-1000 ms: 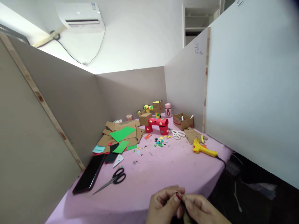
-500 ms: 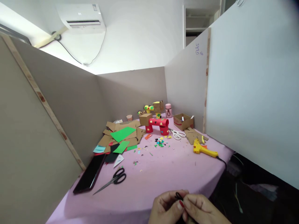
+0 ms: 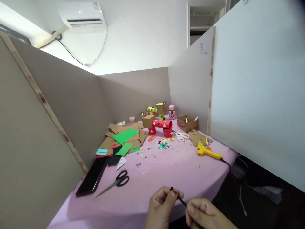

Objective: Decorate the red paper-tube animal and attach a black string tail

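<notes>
On the pink desk (image 3: 166,168), a dark phone (image 3: 91,176) lies at the left edge, with black scissors (image 3: 116,183) just beside it. At the near edge, the left hand (image 3: 162,205) is closed, pinching one end of a thin black strip (image 3: 181,200) between thumb and fingertips. The strip slants down to the right hand (image 3: 206,214), whose fingers are curled around its other end. Farther right and well apart lies a yellow glue gun (image 3: 207,152).

At frame centre the paper-tube figure (image 3: 161,126) stands on the table (image 3: 166,168); the glue gun (image 3: 207,152) lies to its right, scissors (image 3: 116,182) lower left, beside the phone (image 3: 91,176).
</notes>
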Available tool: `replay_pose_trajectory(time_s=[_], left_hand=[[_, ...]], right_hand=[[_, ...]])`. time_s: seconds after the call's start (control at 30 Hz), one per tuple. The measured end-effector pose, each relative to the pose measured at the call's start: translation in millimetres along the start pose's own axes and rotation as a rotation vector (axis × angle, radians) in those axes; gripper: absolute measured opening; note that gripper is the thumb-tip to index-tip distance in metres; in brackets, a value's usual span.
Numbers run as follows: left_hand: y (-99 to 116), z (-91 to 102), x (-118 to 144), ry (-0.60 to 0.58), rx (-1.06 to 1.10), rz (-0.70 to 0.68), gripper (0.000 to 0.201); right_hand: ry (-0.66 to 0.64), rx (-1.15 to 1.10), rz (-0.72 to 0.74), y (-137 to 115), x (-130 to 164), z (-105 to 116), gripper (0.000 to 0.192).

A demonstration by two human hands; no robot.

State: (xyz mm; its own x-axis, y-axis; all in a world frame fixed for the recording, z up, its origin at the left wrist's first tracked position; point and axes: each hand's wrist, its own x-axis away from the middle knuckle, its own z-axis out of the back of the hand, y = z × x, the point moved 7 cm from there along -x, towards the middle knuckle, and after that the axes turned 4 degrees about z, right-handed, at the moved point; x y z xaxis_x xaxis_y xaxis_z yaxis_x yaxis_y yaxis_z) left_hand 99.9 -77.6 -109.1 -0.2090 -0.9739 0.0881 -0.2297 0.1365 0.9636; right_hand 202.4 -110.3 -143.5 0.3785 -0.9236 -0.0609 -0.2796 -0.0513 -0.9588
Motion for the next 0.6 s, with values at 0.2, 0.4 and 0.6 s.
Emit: replay_pose_trajectory(time_s=[0.2,0.4,0.6], left_hand=[[-4.7,7.0,-5.6,0.051,0.006,-0.013,0.030],[-15.3,17.0,-10.8,0.098,-0.037,0.010,0.038],[-16.2,30.5,-10.3,0.148,-0.078,0.016,0.042]], right_hand=[[0.068,-0.004,0.011,13.5,-2.9,12.4,0.058],[0.193,-0.047,0.093,10.7,-1.4,24.9,0.049],[0.291,0.051,0.150,-0.6,2.7,33.9,0.048]])
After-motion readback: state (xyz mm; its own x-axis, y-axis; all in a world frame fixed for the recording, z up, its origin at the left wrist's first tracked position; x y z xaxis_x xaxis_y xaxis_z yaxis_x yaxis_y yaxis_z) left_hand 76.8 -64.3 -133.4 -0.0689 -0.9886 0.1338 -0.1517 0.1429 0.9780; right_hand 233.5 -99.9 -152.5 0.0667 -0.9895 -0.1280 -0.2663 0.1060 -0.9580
